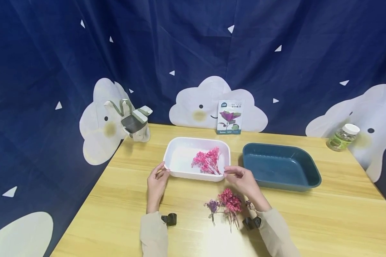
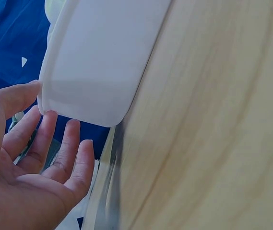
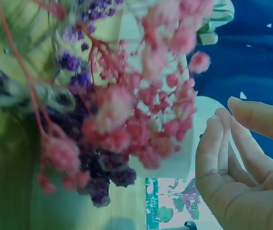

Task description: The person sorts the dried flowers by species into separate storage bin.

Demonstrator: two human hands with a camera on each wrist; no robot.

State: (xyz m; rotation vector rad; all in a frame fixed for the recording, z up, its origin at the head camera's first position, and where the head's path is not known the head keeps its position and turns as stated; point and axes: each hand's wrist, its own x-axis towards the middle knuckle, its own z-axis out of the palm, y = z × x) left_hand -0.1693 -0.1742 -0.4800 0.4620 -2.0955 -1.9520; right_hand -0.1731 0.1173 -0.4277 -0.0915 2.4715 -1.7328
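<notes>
White tray (image 1: 179, 157), pinched at near corners by left hand (image 1: 157, 184) and right hand (image 1: 244, 181). Holds pink sprigs (image 1: 207, 160) beside right grip. Crowding that grip: teal tray (image 1: 276, 166) just right, loose flowers (image 1: 230, 201) nearer. Seed packet (image 1: 229, 117) farther back, pot (image 1: 141, 135) back-left of left grip.

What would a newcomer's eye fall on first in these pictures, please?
Probably the bright pink sprig in the right half of the white tray, with the left hand and right hand at the tray's near corners. Next might come the deeper pink bunch on the table in front, then the dark teal tray to the right.
</notes>
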